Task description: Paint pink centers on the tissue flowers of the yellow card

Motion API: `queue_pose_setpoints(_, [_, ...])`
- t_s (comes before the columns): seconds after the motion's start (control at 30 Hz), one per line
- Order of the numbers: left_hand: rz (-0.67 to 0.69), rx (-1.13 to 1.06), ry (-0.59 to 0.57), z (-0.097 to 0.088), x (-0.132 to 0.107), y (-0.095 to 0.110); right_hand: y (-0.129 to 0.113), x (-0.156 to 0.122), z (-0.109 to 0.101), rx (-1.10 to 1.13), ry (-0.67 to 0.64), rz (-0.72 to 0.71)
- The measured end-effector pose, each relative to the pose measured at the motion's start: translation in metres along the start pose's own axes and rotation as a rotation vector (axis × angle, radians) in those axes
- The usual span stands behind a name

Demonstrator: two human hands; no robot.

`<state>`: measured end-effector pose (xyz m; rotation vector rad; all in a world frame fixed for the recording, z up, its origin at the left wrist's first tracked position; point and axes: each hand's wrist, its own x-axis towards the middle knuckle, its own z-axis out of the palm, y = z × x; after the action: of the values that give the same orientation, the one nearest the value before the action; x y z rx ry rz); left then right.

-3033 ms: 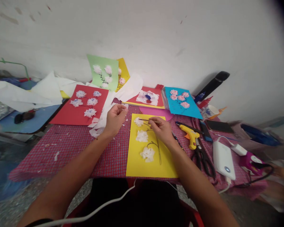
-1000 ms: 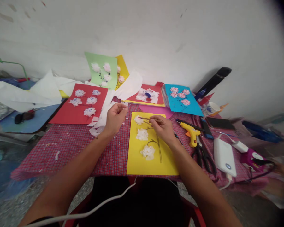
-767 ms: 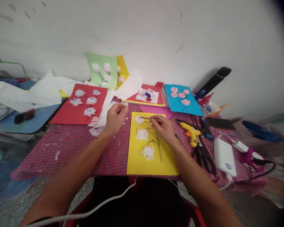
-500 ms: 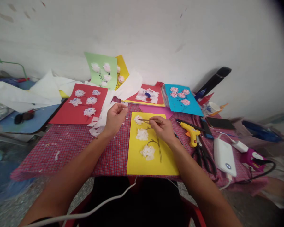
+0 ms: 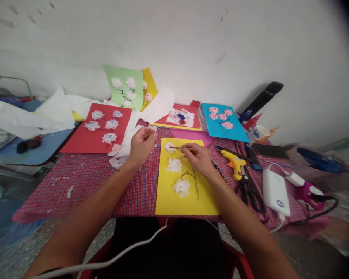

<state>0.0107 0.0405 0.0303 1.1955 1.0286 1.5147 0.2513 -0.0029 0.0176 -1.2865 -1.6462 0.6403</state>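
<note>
My right hand [image 5: 198, 157] pinches a thin paintbrush [image 5: 178, 148], whose tip touches the uppermost white paper flower [image 5: 169, 147]. Reddish marks show on that flower. It sits on a yellow sheet [image 5: 170, 205], above a middle flower [image 5: 174, 165] and a lower one [image 5: 181, 187]. A drawn stem [image 5: 196, 186] runs beside them, partly under my right hand. Left of the sheet, my left hand [image 5: 143, 145] is raised with fingers curled together; whatever they may hold is hidden. White tissue scraps [image 5: 119, 155] lie beside it.
A red flower card [image 5: 78, 135] lies left, a blue one [image 5: 223, 122] back right. Paint-stained tissue [image 5: 180, 117] rests at the back. At right are a glue gun [image 5: 235, 164], scissors [image 5: 250, 193], a white power bank [image 5: 276, 192] and a paper cup [image 5: 260, 133].
The brush and my right hand have shifted very slightly left, and more red shows on the top flower. My left hand stays almost in place.
</note>
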Motion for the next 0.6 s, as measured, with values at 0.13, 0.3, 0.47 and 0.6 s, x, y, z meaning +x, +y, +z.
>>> queue_pose_setpoints(0.13, [-0.005, -0.002, 0.003, 0.0002, -0.0003, 0.0005, 0.0027, 0.0006, -0.0014, 0.005, 0.055, 0.009])
queue_pose_setpoints(0.3, [-0.012, 0.006, 0.006, 0.0003, -0.0010, 0.0016, -0.0003, 0.0003, -0.0014, -0.018, 0.007, -0.013])
queue_pose_setpoints(0.47, [-0.010, 0.006, -0.001, 0.0005, -0.0008, 0.0012, -0.0021, 0.0014, -0.0026, -0.014, 0.030, 0.005])
queue_pose_setpoints(0.6, [-0.004, -0.001, -0.005, 0.0000, -0.0005, 0.0000, -0.0021, 0.0015, -0.0035, 0.004, 0.020, 0.013])
